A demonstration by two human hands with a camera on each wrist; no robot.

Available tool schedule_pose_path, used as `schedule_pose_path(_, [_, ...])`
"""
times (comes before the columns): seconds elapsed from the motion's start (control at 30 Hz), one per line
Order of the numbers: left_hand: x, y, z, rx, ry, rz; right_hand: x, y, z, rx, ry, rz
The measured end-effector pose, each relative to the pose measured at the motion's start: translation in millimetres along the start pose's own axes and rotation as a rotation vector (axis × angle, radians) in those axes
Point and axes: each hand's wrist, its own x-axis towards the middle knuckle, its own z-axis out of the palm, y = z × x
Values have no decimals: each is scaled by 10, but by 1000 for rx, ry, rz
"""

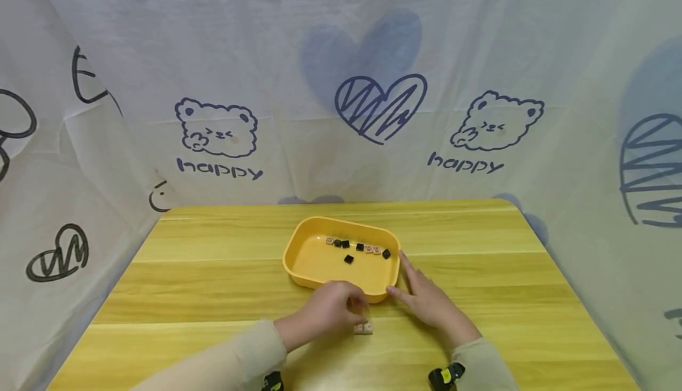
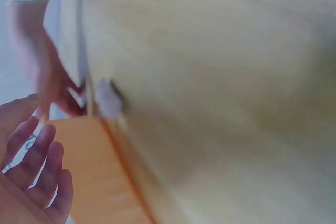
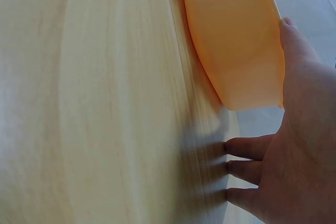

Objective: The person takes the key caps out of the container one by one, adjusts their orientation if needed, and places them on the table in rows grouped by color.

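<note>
In the head view a yellow tray [image 1: 319, 260] stands on the wooden table, with small black cubes [image 1: 348, 259] and pale pink marked cubes [image 1: 373, 250] inside. My left hand [image 1: 333, 311] is at the tray's near side, above a short row of pale cubes [image 1: 363, 328] on the table. The left wrist view shows its fingers [image 2: 48, 174] loosely bent with nothing between them. My right hand [image 1: 428, 302] touches the tray's near right corner, thumb and index finger spread. In the right wrist view its thumb [image 3: 296, 43] lies at the rim and the other fingers reach the tabletop.
A wood-grained table [image 1: 213, 249] spreads around the tray on all sides. White cloth [image 1: 298, 142] with hearts and bear drawings hangs behind and at both sides. Each wrist wears a black strap [image 1: 446, 376] with a yellow mark.
</note>
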Motion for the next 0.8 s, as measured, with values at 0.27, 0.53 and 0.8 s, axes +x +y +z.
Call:
schedule_pose_path(0.27, [213, -4, -325, 140, -15, 35, 10, -10, -26, 8, 10, -1])
schedule_pose_path(0.53, [339, -228, -595, 185, -42, 5, -13, -21, -11, 21, 3, 2])
schedule_pose_path(0.8, [515, -464, -838, 348, -93, -20, -20, -26, -35, 17, 3, 6])
